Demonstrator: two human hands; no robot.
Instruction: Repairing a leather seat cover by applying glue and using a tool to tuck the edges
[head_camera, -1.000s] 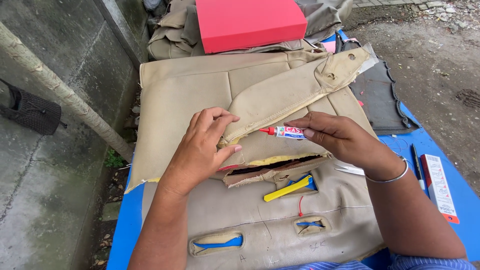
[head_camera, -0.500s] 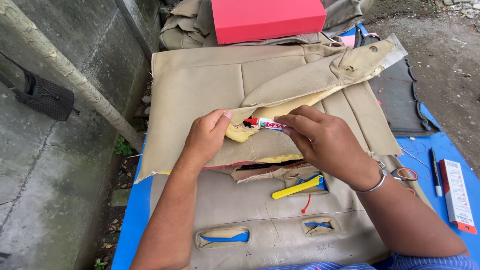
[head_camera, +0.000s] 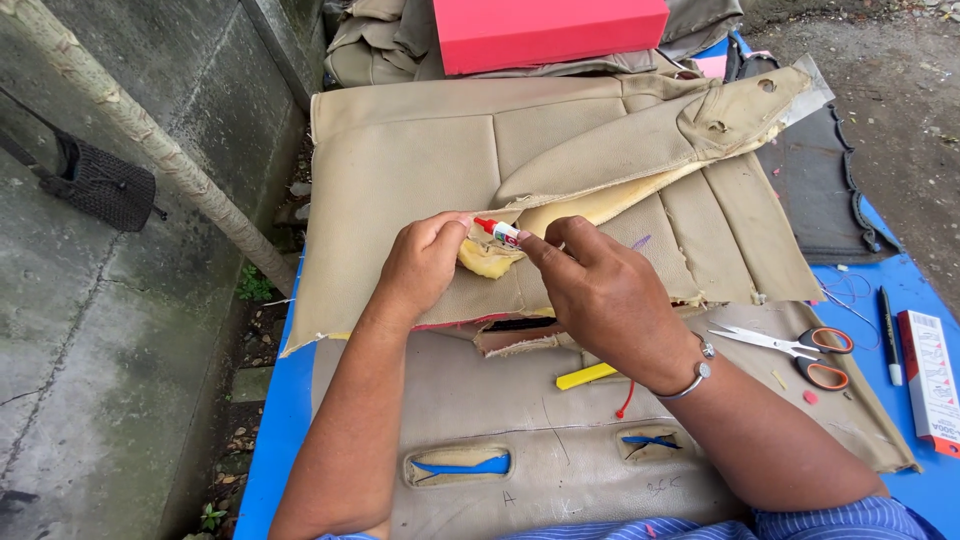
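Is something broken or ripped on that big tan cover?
Yes. The tan seat cover is split open at a seam, with yellow foam showing where the left hand presses. A long flap is peeled up, and the lower edge looks frayed. The right hand holds a small tube there.

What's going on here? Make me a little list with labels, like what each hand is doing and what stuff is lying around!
place: blue table outdoors, beside a concrete wall
left hand: pressing down yellow foam on the tan seat cover
right hand: holding a small glue tube, red tip toward the foam
near right hand: scissors with orange handles, black pen, yellow tool
wrist: silver bracelet
far end: red box on folded covers
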